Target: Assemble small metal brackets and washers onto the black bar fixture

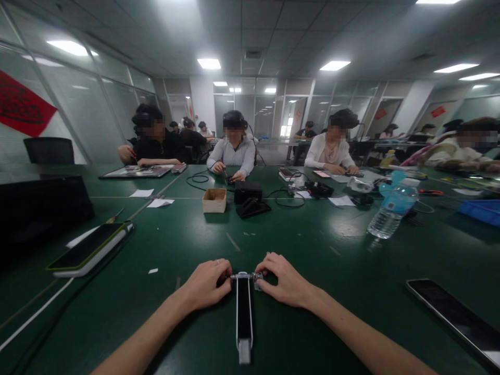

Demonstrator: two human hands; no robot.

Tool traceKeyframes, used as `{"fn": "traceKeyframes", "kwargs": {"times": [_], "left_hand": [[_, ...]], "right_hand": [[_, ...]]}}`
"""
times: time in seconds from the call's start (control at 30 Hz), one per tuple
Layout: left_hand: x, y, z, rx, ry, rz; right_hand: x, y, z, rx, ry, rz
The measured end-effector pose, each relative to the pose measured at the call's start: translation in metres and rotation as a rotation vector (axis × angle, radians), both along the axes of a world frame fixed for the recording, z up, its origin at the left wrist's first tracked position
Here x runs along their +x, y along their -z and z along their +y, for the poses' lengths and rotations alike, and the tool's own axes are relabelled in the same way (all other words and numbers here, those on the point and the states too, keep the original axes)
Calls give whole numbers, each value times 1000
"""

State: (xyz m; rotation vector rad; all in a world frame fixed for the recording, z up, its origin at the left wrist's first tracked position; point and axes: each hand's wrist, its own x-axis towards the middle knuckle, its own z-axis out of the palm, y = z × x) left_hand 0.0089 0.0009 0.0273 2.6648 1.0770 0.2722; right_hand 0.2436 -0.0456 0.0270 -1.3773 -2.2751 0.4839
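Note:
Directly in front of me on the green table lies a long, narrow device (244, 312) with a pale frame, a dark middle and a light block at its near end. A short metal crosspiece runs across its far end. My left hand (209, 284) is closed, thumb and fingers pinched at the left end of this crosspiece. At the right end, my right hand (283, 281) pinches a small silvery metal fitting (258, 281). Fingertips partly hide both ends, and the exact kind of the device cannot be made out.
A small open box (214, 201) and a black box (248, 192) stand ahead. Left are a green-edged phone (89, 246) and a dark screen (42, 211). Right are a water bottle (392, 213), another phone (457, 317) and a blue tray (482, 209). Several people work across the table.

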Motion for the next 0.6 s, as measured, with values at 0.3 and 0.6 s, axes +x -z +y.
{"fn": "traceKeyframes", "kwargs": {"times": [0.3, 0.6], "left_hand": [[0, 1, 1, -5, -7, -1], [0, 2, 1, -5, -7, -7]], "right_hand": [[0, 3, 1, 51, -10, -22], [0, 4, 1, 83, -18, -37]]}}
